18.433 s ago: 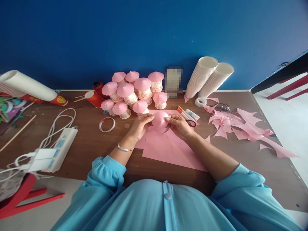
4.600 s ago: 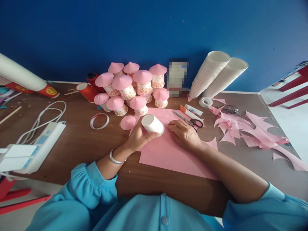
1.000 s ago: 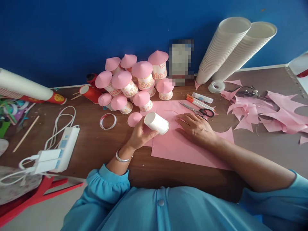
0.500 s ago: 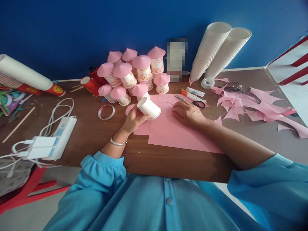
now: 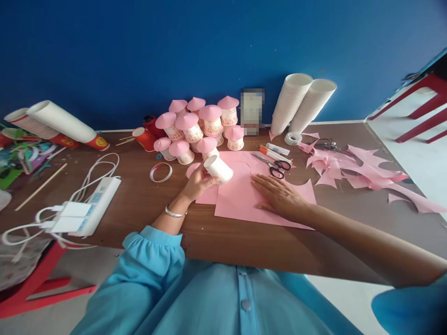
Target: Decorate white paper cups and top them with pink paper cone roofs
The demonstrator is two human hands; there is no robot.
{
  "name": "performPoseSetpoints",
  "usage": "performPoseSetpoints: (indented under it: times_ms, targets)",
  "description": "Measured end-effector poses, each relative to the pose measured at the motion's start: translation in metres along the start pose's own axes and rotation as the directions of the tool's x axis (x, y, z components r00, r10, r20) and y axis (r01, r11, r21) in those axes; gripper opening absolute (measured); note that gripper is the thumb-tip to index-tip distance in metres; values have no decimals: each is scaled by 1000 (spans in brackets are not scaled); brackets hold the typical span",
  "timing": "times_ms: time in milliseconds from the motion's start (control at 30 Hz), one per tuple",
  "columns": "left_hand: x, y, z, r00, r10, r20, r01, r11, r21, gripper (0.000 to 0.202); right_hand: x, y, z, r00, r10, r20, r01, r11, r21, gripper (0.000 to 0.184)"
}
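Observation:
A plain white paper cup (image 5: 219, 170) is held tilted by my left hand (image 5: 199, 182), whose fingers close round its side. My right hand (image 5: 275, 193) lies flat on a pink paper sheet (image 5: 237, 200), fingers stretched out and nothing in them. A faint curved line shows on the sheet near its top. Scissors (image 5: 274, 165) with black handles lie just beyond my right hand. Behind the held cup stand several decorated paper cups (image 5: 212, 128) with pink cone roofs (image 5: 186, 121).
Pink paper scraps (image 5: 349, 163) spread over the right of the table. Tall stacks of white cups (image 5: 291, 102) stand by the blue wall. Markers (image 5: 274, 152), a clear tape roll (image 5: 292, 138), another tape ring (image 5: 161, 172) and a power strip (image 5: 101, 204) lie about.
My right hand has moved back toward me and flattened on the pink sheet, uncovering the scissors. My left hand keeps holding the cup. The camera view has shifted.

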State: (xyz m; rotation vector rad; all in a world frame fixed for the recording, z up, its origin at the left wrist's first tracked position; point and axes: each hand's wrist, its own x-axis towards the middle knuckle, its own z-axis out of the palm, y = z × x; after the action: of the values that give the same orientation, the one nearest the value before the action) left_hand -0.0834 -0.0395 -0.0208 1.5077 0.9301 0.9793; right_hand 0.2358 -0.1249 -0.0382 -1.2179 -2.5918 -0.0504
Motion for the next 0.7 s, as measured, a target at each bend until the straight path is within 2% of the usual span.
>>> performPoseSetpoints:
  times_ms: [100,367,567,700]
  targets:
    - [-1,3,0,1000,4,0,-4,1000,-10,60,7,7,10,998,-57,-13,58,998,27,78]
    - [-2,5,-4,998,-22,54,21,1000,12,62,39,30,13,984,-172,-48,172,985,-8,70]
    - [-3,8,-6,996,30,88,-49,975,219,63,59,51,18,974,-223,-30,225,973,60,73]
    - [-3,20,-1,994,92,63,-108,932,347,65,64,55,8,979,-206,-4,205,972,111,71]
